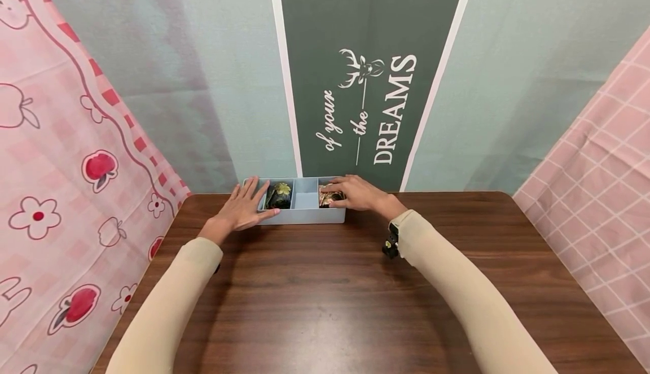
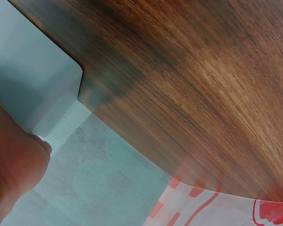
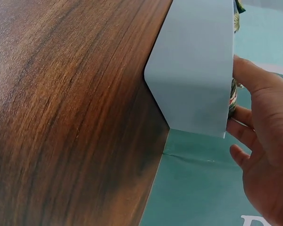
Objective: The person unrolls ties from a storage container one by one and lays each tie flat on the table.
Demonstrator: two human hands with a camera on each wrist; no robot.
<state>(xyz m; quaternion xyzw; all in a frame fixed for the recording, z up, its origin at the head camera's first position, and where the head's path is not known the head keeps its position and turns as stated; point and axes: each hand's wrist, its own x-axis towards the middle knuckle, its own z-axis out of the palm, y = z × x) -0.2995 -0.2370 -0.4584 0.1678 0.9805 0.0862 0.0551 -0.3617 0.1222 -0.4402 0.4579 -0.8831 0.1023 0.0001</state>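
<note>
A long light-blue divided box [image 1: 304,216] stands at the table's far edge. Its left compartment holds a dark folded cloth [image 1: 279,197] with a yellow leaf print; the middle one is bare. My left hand [image 1: 242,207] rests over the box's left end, fingers straight and spread, thumb along the front rim beside the dark cloth. In the right compartment lies a cream-and-red patterned folded cloth [image 1: 327,197], partly hidden by my right hand [image 1: 361,193]. That hand's thumb and bent fingers are around the patterned cloth, reaching over the box's right end in the right wrist view.
The brown wooden table [image 1: 315,295] stretches toward me from the box. Right behind the box hangs a green curtain [image 1: 370,24] with white lettering. Pink printed cloths hang on the left side [image 1: 61,193] and right side [image 1: 604,193].
</note>
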